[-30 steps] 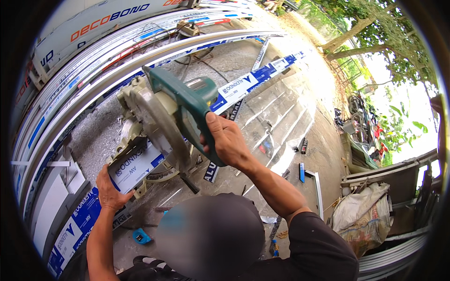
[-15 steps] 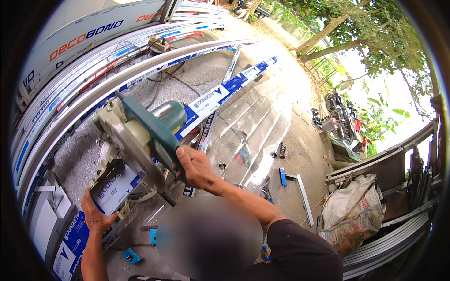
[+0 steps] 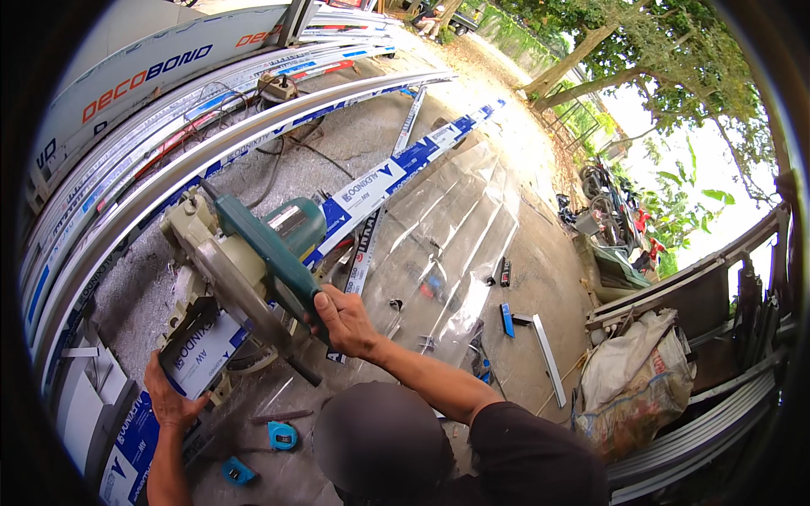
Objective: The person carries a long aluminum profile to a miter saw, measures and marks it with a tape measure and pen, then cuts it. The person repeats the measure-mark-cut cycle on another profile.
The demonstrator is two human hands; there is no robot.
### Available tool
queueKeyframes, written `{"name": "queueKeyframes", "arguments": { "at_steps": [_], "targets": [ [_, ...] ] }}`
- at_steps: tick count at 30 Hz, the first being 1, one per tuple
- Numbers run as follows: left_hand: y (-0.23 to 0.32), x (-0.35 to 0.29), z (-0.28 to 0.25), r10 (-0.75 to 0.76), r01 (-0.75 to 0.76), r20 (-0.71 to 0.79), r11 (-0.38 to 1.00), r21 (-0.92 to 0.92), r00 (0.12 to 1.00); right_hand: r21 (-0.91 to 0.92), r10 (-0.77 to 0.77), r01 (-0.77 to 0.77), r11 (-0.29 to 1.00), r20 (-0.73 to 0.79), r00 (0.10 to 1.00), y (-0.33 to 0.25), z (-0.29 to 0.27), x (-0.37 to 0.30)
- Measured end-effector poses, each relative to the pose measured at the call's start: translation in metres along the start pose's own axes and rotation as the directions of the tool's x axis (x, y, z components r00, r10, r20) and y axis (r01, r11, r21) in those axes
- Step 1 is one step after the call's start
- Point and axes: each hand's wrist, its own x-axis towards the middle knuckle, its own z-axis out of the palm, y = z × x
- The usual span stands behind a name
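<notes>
My right hand [image 3: 344,320] is wrapped round the rear handle of a green and beige circular cutting saw [image 3: 268,244], apparently a mitre saw. Its blade guard stands over a metal profile [image 3: 201,358] covered in blue and white film. My left hand [image 3: 173,395] grips the near side of this profile, thumb toward the saw base and fingers along the outer edge. Beyond the saw, a long length with the same film [image 3: 371,185] runs away to the far right; whether it is one piece with the held part is hidden by the saw. The blade's contact with the profile is hidden.
Long profiles [image 3: 110,198] lie stacked along the left. Two blue tape measures [image 3: 283,436] rest on the floor near my left arm. Clear plastic sheeting [image 3: 447,228], a short white bar [image 3: 548,361] and a stuffed sack [image 3: 637,371] lie to the right.
The view has shifted slightly, showing more of the nearer floor, a tape measure and a dark rod. Both hands keep their holds, and the saw stays at about the same height.
</notes>
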Motion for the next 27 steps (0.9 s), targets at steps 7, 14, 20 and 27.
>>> {"name": "queueKeyframes", "arguments": {
  "at_steps": [7,14,20,27],
  "targets": [
    [0.006,0.002,-0.004,-0.015,0.015,0.028,1.0,0.011,0.999,0.018,0.129,-0.128,0.992,-0.041,0.991,0.004,0.01,0.001],
    [0.011,0.003,-0.007,-0.042,0.039,0.062,0.997,0.063,0.997,-0.231,0.108,-0.082,0.969,0.102,0.989,-0.106,-0.015,0.068],
    [0.013,0.004,-0.01,0.009,-0.013,0.046,0.995,0.097,0.999,-0.198,0.309,-0.284,0.938,0.113,0.944,-0.17,-0.012,0.115],
    [0.014,0.005,-0.01,0.06,-0.062,0.026,0.99,0.126,0.998,-0.082,-0.051,0.037,0.996,-0.177,0.983,-0.075,-0.059,0.139]
  ]
}}
